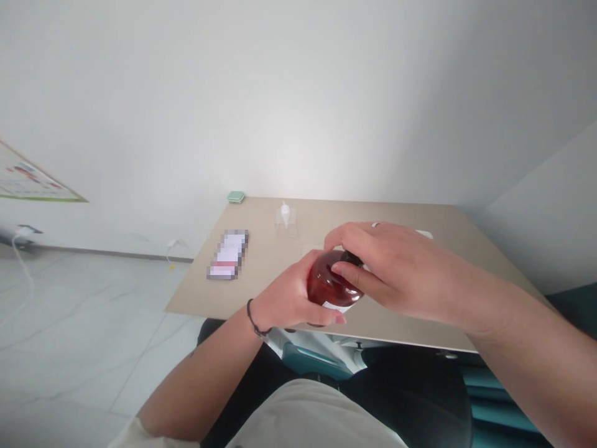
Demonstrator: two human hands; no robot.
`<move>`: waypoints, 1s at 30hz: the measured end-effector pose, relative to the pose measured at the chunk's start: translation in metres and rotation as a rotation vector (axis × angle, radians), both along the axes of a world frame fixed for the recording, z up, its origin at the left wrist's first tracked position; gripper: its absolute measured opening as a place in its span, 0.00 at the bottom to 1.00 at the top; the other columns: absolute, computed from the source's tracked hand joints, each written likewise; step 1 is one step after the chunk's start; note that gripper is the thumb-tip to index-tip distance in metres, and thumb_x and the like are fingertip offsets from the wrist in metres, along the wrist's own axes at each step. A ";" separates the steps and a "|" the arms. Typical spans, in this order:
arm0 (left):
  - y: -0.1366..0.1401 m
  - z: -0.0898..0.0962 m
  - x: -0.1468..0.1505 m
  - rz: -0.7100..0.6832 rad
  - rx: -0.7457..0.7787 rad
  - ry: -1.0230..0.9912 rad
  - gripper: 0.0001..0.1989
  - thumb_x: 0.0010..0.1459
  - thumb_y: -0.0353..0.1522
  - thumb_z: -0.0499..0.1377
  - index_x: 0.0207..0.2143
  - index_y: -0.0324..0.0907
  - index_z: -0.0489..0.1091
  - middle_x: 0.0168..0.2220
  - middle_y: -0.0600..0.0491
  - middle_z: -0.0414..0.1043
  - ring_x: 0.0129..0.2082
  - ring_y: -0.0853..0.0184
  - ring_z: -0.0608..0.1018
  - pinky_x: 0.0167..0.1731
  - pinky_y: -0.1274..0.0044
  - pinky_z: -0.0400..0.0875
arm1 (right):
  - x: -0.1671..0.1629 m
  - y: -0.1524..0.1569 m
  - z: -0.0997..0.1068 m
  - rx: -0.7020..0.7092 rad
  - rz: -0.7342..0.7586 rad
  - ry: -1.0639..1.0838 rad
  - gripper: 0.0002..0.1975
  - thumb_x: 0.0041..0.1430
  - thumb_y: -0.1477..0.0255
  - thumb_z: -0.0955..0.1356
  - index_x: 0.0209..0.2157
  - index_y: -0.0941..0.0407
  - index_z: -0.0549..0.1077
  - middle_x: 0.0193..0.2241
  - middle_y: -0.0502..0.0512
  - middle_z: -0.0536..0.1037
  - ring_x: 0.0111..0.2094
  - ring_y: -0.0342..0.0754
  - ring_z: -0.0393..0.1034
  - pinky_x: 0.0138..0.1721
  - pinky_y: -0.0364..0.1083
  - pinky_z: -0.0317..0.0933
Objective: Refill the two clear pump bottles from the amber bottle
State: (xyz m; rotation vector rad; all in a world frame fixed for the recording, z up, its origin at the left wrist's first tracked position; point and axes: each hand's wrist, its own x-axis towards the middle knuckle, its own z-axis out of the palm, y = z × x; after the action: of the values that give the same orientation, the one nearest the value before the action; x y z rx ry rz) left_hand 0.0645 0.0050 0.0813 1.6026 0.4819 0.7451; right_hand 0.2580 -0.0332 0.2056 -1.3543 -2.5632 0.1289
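A dark red bottle (332, 283) with a white label is held up near the table's front edge, tilted. My left hand (291, 292) wraps round its body from the left, thumb along the lower side. At its black top (351, 259), my right hand (392, 264) has closed its fingers, thumb and forefinger on either side. Most of the top is covered by those fingers. A ring shows on the right hand and a dark bracelet on the left wrist.
On the beige table (261, 292) lie a blurred-out phone (228, 254) at left, a small white nozzle bottle (285, 213) in a clear holder, and a green box (236, 197) at the back left corner. A white object (425, 234) shows partly behind my right hand. The wall borders the back.
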 end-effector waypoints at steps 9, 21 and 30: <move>0.013 -0.004 -0.006 0.027 0.015 0.003 0.43 0.43 0.35 0.78 0.60 0.46 0.66 0.56 0.43 0.75 0.53 0.51 0.80 0.52 0.60 0.77 | 0.045 0.035 -0.033 -0.010 -0.177 0.461 0.12 0.66 0.67 0.65 0.46 0.50 0.78 0.44 0.57 0.81 0.40 0.52 0.74 0.41 0.51 0.67; -0.012 -0.020 -0.008 -0.019 -0.050 -0.030 0.43 0.42 0.35 0.79 0.59 0.45 0.66 0.55 0.44 0.74 0.54 0.51 0.79 0.55 0.60 0.75 | 0.069 0.064 -0.205 -0.070 -0.648 0.207 0.11 0.66 0.66 0.65 0.40 0.51 0.80 0.38 0.59 0.85 0.42 0.60 0.79 0.47 0.57 0.69; -0.023 -0.025 0.001 0.066 -0.079 -0.130 0.43 0.42 0.34 0.79 0.59 0.45 0.64 0.56 0.44 0.74 0.56 0.51 0.78 0.55 0.60 0.75 | 0.064 0.027 -0.198 -0.069 -0.530 0.646 0.24 0.67 0.61 0.66 0.61 0.53 0.72 0.65 0.65 0.73 0.66 0.62 0.66 0.68 0.65 0.57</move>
State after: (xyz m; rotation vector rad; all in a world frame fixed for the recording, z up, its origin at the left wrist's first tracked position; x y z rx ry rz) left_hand 0.0659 -0.0183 0.0565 1.4605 0.4656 0.8646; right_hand 0.3223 -0.0061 0.0080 -1.6320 -1.6419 0.4707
